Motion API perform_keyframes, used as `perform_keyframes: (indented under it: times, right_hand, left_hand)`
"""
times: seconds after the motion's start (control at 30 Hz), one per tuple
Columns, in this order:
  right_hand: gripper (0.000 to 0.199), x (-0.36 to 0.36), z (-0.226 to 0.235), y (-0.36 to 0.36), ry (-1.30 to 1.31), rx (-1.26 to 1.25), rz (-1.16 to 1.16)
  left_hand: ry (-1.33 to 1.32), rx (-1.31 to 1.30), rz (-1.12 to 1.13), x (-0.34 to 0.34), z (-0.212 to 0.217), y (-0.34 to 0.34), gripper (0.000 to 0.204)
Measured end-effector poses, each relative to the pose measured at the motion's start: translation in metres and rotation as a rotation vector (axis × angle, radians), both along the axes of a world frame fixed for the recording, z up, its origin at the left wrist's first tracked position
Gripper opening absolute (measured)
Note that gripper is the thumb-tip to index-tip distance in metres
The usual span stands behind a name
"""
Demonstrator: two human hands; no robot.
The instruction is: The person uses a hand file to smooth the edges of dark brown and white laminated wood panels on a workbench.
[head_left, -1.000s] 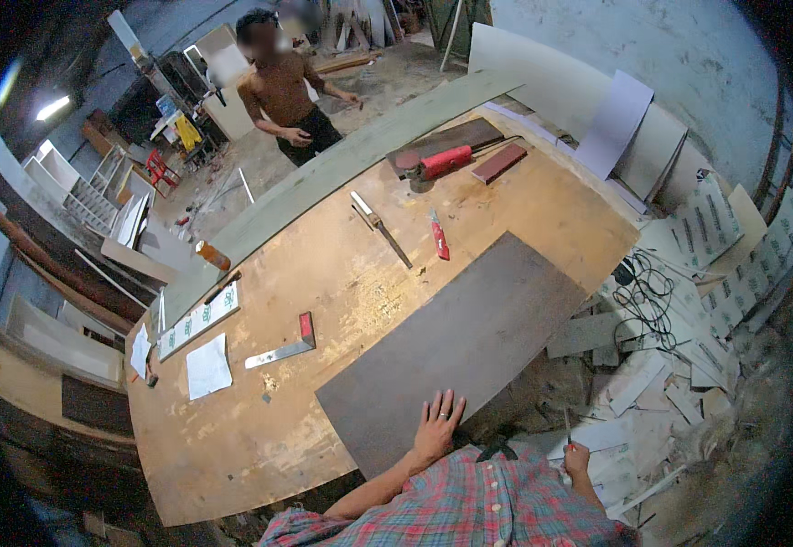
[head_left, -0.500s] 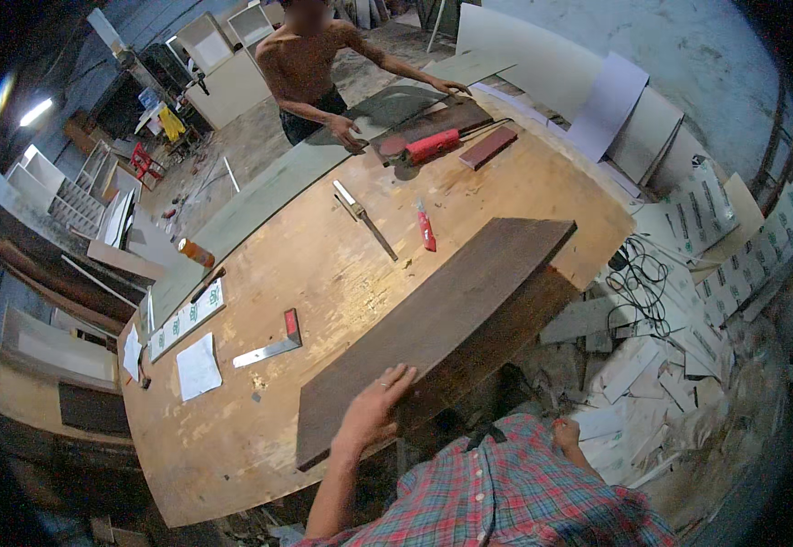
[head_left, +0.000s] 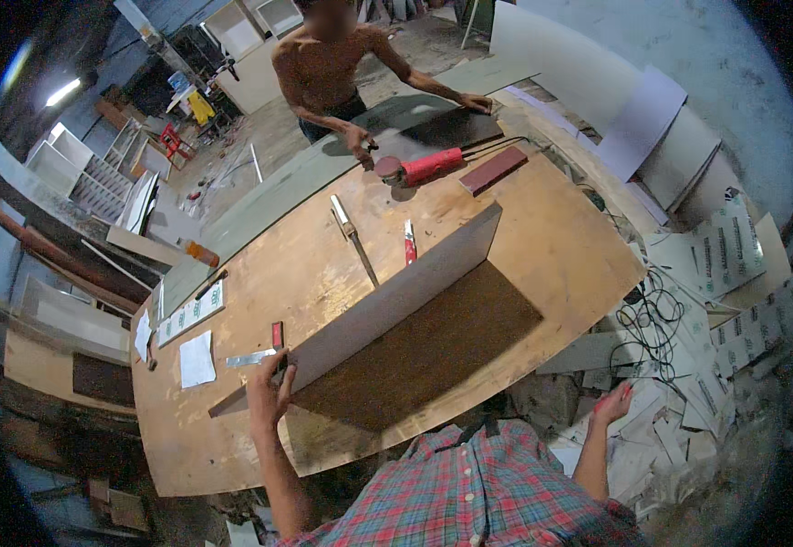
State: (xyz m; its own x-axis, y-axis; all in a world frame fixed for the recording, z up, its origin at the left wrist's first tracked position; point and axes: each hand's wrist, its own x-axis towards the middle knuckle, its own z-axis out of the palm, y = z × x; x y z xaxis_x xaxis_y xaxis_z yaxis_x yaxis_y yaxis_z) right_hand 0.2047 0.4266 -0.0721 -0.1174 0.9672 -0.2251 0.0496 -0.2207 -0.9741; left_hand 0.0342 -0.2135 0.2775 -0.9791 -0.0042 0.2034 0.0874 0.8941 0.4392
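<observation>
Gripping the upper edge of a long grey board (head_left: 387, 301), the left hand (head_left: 267, 394) has its fingers curled over the board's end, arm reaching up from about 6 o'clock. The board is tipped up on its long edge, running across the worktop (head_left: 551, 246) from 8 o'clock toward 1 o'clock, casting a dark shadow on the near side. The right hand (head_left: 611, 404) is out at 4 o'clock off the worktop's edge, fingers loosely spread, holding nothing I can make out. Past the board, at 12, another person's hand (head_left: 358, 141) rests by a red power tool (head_left: 419, 168). No containers worth mentioning.
</observation>
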Motion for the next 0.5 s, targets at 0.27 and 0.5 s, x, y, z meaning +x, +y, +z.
perform_keyframes:
  times: [0.27,0.5]
  right_hand:
    - [0.024,-0.215,0.092,-0.005,0.348,0.031,0.540]
    - [0.027,-0.341,0.189,-0.115,0.351,0.131,0.983]
  left_hand:
    - [0.219,0.038,0.028,-0.017,-0.016,0.006,0.033]
    - [0.244,0.014,0.122,-0.010,-0.026,-0.015,0.041]
